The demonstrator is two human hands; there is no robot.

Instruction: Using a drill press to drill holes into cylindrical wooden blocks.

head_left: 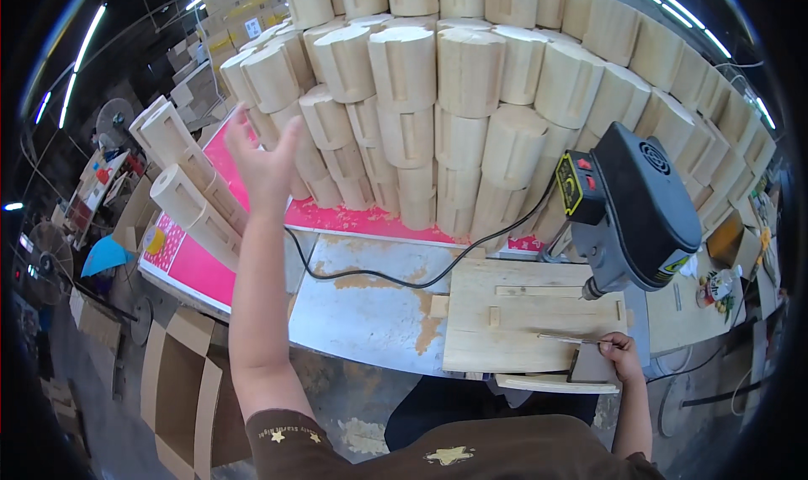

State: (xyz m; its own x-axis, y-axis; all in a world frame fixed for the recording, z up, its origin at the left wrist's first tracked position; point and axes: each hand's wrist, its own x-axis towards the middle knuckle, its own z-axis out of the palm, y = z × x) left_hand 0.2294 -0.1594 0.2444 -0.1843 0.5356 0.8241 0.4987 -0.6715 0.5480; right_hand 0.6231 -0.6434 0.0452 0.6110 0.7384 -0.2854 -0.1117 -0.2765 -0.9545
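Observation:
My left hand (268, 164) is raised with thumb and fingers spread, and nothing is in it. It is nearest to the stacked pale wooden cylinders (407, 72), many with grooves or slots cut in their sides. My right hand (623, 358) is closed at the near right corner of a wooden board (480, 345). From its fingers a thin stick-like tool (560, 339) points left over the board; its exact kind is unclear. Just below those fingers is a flat grey-brown piece (592, 367). Above the board stands a black and grey drill press (644, 206).
A black cable (391, 276) curves across the white, dust-strewn tabletop (358, 320). Pink sheeting (206, 261) lies under the cylinders, with more cylinders (194, 202) at left. An open cardboard box (181, 396) stands on the floor at left. A side table (699, 316) adjoins at right.

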